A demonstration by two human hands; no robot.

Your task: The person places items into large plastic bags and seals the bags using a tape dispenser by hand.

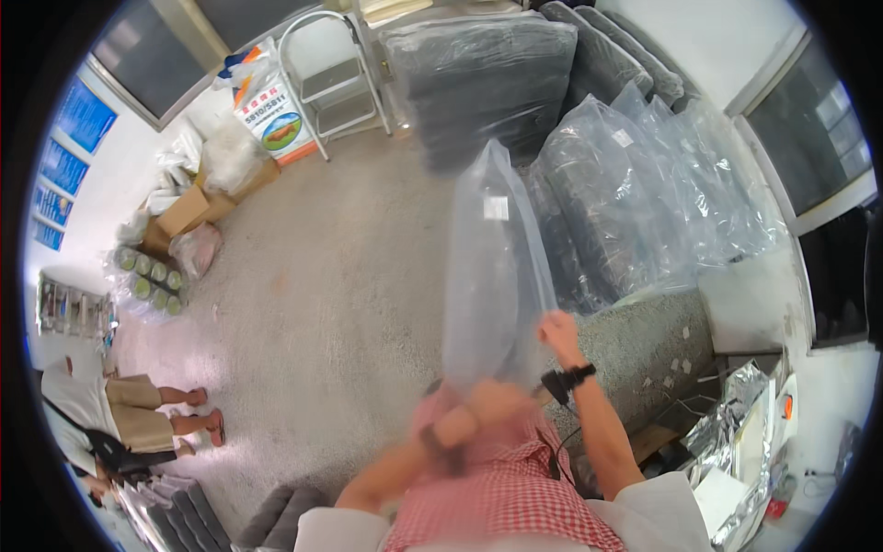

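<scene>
A long translucent plastic bag [492, 276] hangs in front of me, its pointed end away from me and a small white label near that end. My right hand [558, 336] is closed on the bag's right edge, with a dark band on the wrist. Across my body reaches my left hand [497, 407], at the near end of the bag. Motion smears its fingers, so their grip cannot be made out. Below it is my red and white checked apron [524, 478]. Whether anything lies inside the bag is unclear.
Plastic-wrapped dark grey cushions [483, 83] and filled clear bags [616, 184] stand at the back right. A folding step stool [336, 83] and an open cardboard box [189, 212] are back left. Another person [129, 409] stands at left. Crumpled silver foil [736, 432] lies at right.
</scene>
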